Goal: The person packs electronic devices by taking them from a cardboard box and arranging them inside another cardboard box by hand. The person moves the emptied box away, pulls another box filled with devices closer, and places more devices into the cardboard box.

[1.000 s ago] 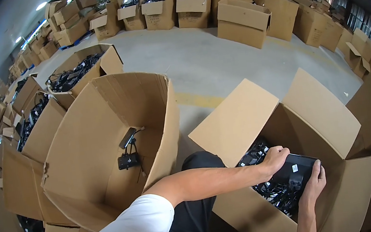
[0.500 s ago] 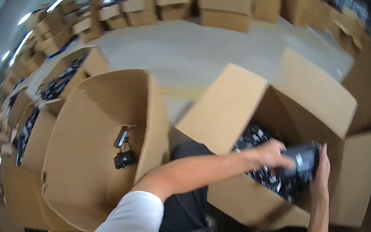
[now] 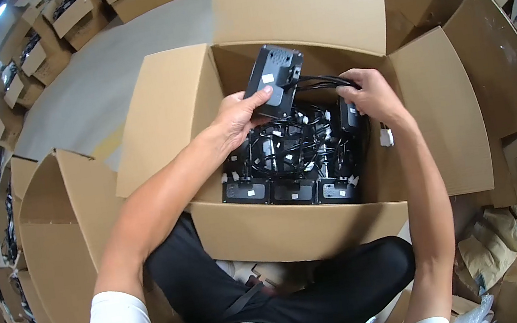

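Note:
Over an open cardboard box (image 3: 301, 231), my left hand (image 3: 239, 115) grips a black box-shaped electronic device (image 3: 274, 74) with a grille and a white label, its thumb across the face. Black cables (image 3: 321, 80) run from the device's right side to my right hand (image 3: 371, 94), whose fingers are closed round them. A white connector (image 3: 386, 137) dangles below that hand. Inside the box lie several similar black devices (image 3: 294, 191), the front ones in a row, with tangled black cables and white plugs on top.
The box's flaps stand folded outward, including the far flap (image 3: 297, 14). Left of it is another tall cardboard box (image 3: 54, 256). More cartons (image 3: 76, 18) with black goods line the far left. At right are large cardboard pieces (image 3: 496, 62) and crumpled brown paper (image 3: 491, 244).
The view has swung to the right, bringing the box to the middle. Both hands were at a device low over the box; now the left holds a device up and the right grips its cables.

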The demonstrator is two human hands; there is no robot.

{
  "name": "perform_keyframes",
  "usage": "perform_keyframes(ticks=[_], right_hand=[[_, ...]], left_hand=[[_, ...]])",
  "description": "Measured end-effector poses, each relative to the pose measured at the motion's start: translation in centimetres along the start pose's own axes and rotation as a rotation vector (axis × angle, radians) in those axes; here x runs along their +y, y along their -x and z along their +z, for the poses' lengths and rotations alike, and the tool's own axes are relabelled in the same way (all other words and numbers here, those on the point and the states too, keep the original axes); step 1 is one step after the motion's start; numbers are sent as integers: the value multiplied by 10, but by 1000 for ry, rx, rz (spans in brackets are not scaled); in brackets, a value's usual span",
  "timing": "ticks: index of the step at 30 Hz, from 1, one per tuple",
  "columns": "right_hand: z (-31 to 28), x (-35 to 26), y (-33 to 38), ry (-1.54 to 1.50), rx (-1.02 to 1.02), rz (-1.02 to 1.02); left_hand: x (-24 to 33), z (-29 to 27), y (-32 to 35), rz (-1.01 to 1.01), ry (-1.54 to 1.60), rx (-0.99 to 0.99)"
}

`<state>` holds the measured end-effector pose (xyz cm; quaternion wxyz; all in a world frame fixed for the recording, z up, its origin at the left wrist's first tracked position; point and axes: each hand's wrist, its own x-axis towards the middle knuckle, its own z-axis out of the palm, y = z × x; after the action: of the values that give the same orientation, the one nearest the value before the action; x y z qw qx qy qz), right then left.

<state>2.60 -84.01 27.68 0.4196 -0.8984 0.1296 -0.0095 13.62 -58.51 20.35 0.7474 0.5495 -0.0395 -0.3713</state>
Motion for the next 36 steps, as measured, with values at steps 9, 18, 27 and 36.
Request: perform_keyframes(ticks=[9,18,27,36], right_hand=[[23,128,-60,531,168,117],[79,197,-68,825,226,-121],[126,197,-70,1032,-188,-164],[119,198,-59,1092,-117,-244]], left_hand=[[-138,27,-138,-187,64,49],[-257,64,-215,-248,59,134],[-234,44,-236,-173,-767,181],[87,-19,-13,342,-1260,-354]])
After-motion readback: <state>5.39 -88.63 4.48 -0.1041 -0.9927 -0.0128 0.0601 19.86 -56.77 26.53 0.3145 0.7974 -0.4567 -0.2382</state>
